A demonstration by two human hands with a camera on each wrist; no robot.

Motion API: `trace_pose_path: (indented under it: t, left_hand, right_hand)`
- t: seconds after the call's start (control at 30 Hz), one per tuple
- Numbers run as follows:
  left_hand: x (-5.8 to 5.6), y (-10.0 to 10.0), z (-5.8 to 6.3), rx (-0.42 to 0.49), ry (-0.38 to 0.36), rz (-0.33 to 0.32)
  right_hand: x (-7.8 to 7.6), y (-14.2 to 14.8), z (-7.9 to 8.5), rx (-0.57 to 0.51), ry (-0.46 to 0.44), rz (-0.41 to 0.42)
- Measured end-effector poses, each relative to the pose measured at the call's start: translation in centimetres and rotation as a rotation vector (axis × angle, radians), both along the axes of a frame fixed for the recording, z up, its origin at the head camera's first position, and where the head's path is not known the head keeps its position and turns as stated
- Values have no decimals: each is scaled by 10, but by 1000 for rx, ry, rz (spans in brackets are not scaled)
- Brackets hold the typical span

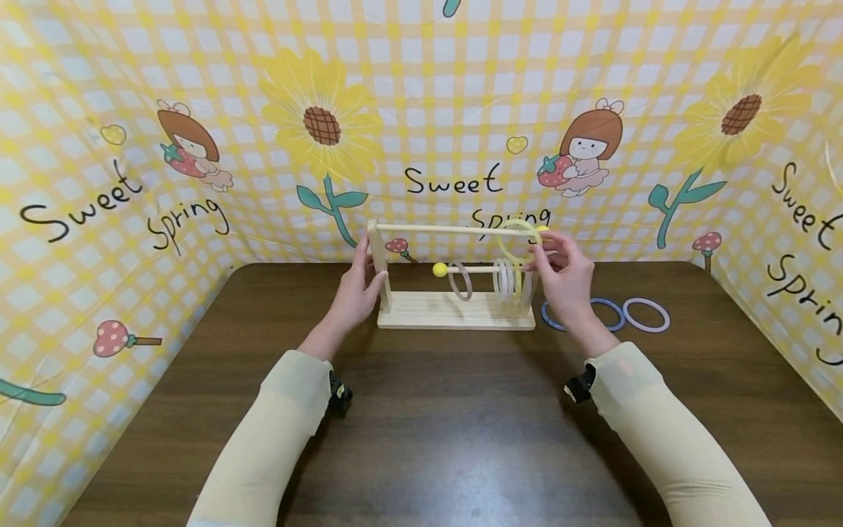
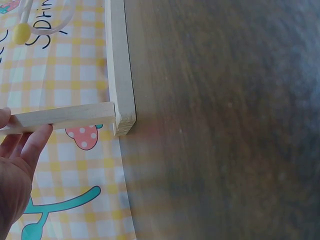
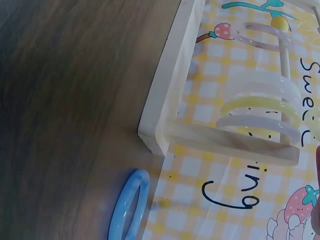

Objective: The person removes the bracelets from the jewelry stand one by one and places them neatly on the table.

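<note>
A wooden bangle stand [image 1: 456, 320] has a tall left post [image 1: 378, 256] and a shorter right post [image 3: 230, 142]. My left hand [image 1: 358, 287] holds the tall post between thumb and fingers, also seen in the left wrist view. At the right end of the upper rod [image 1: 448, 230], my right hand [image 1: 568, 274] pinches a pale yellow-green bangle [image 1: 502, 249], which overlaps the rod close to its yellow knob [image 1: 543, 231]. The lower rod carries a greyish-mauve bangle [image 1: 468, 284] near its knob [image 1: 440, 270], plus several whitish bangles [image 1: 502, 282] and a yellow bangle [image 3: 245, 102] by the right post.
On the brown table [image 1: 435, 424], a lilac bangle [image 1: 667, 316] lies to the right of a blue bangle [image 1: 621, 315]. Another blue bangle [image 1: 548, 319] is partly hidden by my right wrist. A yellow checked cloth [image 1: 421, 110] hangs behind the stand and along both sides.
</note>
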State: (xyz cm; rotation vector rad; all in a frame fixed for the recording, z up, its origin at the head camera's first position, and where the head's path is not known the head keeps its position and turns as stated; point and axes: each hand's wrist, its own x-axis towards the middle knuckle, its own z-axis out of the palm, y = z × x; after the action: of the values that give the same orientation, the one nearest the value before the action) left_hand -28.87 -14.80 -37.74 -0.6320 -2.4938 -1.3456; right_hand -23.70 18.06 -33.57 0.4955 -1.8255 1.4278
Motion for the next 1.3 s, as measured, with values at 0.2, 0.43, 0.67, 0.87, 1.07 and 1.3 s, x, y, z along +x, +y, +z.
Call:
trace_pose_path:
  t: [0.2,0.43,0.67,0.87,1.07,1.3]
  left_hand:
    - [0,-1,-1,2,21,-4]
    - [0,0,0,3,10,-3]
    - [0,0,-1,8,-7,0]
    - [0,0,-1,5,-8,8]
    - [0,0,-1,5,-6,8]
    - [1,1,0,3,-13,11]
  right_hand:
    - [0,6,1,-25,-9,-19]
    - [0,15,-1,-45,-17,-32]
    - [-8,32,-10,-27,4,-67]
    - [-15,53,-20,-30,-27,-111]
    - [-7,71,-20,4,-32,-152]
    - [10,88,-19,-23,37,-148]
